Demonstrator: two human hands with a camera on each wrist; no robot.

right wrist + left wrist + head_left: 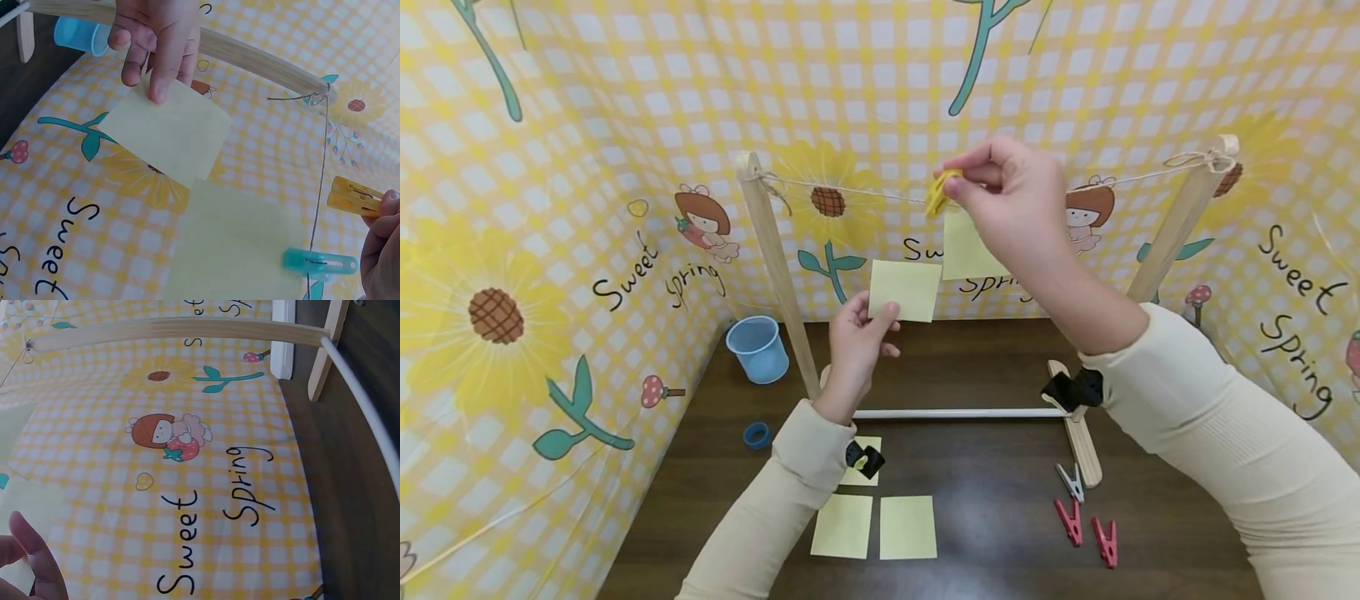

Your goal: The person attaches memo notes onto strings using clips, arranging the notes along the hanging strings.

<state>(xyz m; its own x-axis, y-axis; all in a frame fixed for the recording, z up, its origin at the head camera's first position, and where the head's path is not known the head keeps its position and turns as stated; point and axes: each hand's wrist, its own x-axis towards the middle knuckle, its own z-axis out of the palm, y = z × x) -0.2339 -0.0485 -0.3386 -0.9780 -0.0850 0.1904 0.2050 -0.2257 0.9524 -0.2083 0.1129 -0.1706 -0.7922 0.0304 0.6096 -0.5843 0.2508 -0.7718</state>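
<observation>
My left hand pinches a pale yellow sticky note between thumb and fingers, holding it up below the string. Up at the string, my right hand pinches a yellow clothespin. In the right wrist view the clothespin's nose points at the string, close beside it. Another sticky note hangs from the string under a teal clothespin; in the head view my right hand and forearm cover part of this note. The held note's upper edge is lower than the string.
Wooden posts carry the string, with a white rod between their feet. Sticky notes lie at the front. Two red clothespins and a grey clothespin lie at right. A blue cup and blue ring stand left.
</observation>
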